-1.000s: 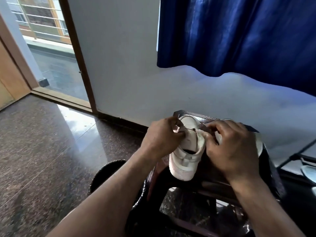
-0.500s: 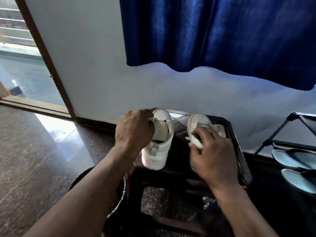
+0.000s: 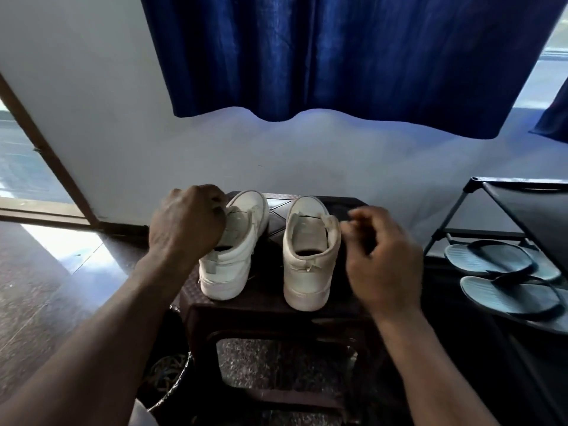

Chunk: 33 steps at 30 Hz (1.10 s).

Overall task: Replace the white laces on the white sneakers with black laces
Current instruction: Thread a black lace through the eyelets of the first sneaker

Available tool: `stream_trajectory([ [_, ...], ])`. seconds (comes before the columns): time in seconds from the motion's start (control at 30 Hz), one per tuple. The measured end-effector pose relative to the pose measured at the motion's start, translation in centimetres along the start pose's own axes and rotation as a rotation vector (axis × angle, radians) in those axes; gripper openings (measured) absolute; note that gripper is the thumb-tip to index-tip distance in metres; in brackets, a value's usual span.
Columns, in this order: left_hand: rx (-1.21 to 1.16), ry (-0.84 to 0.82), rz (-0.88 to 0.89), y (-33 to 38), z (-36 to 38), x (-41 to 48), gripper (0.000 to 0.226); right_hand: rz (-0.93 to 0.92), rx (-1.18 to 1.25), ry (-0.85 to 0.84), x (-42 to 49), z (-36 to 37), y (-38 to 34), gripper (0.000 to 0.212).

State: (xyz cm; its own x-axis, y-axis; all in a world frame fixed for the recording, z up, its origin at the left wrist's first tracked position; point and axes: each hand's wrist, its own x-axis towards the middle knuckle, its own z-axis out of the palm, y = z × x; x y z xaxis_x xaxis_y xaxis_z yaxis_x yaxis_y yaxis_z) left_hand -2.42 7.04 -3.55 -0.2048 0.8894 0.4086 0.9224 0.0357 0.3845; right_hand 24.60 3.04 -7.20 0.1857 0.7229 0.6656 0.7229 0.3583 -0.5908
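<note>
Nearest us, the dark stool (image 3: pixel 270 305) carries 2 white sneakers, heels toward us. Our left hand (image 3: pixel 187 224) is curled tight on the left sneaker (image 3: pixel 236 259) at its eyelet flap. Our right hand (image 3: pixel 384 259), blurred, hovers beside the right sneaker (image 3: pixel 307 272), grip unreadable. Farther up, a thin dark lace (image 3: pixel 238 212) crosses each. We should hold the flap steady, feed tips flat, keep ends even.
</note>
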Motion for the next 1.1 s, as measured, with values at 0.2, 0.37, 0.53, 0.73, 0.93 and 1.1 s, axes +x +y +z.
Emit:
stream_trajectory([
  [0.2, -0.158, 0.206, 0.356, 7.3, 0.1, -1.9, 0.019, 0.342, -0.106, -0.147, -0.1, -3.5, 5.4, 0.006],
  [0.37, -0.182, -0.14, 0.235, 9.4, 3.4, -2.5, 0.024, 0.401, -0.098, -0.28, -1.2, -3.7, 6.3, 0.015],
  [0.53, -0.133, -0.252, 0.244, 10.5, 4.3, -2.3, 0.034, 0.42, -0.166, -0.538, -2.3, -4.7, 5.6, 0.047],
  [0.73, -0.168, -0.299, 0.121, 10.6, 3.4, -1.7, 0.042, 0.4, -0.264, -0.636, -2.8, -6.5, 5.5, 0.043],
  [0.93, -0.211, -0.303, 0.159, 10.3, 3.0, -2.1, 0.032, 0.477, -0.37, -0.537, -2.7, -6.0, 5.5, 0.023],
  [1.1, -0.194, -0.344, 0.197, 10.3, 3.3, -1.9, 0.027, 0.424, -0.475, -0.652, -1.2, -5.4, 5.4, 0.015],
])
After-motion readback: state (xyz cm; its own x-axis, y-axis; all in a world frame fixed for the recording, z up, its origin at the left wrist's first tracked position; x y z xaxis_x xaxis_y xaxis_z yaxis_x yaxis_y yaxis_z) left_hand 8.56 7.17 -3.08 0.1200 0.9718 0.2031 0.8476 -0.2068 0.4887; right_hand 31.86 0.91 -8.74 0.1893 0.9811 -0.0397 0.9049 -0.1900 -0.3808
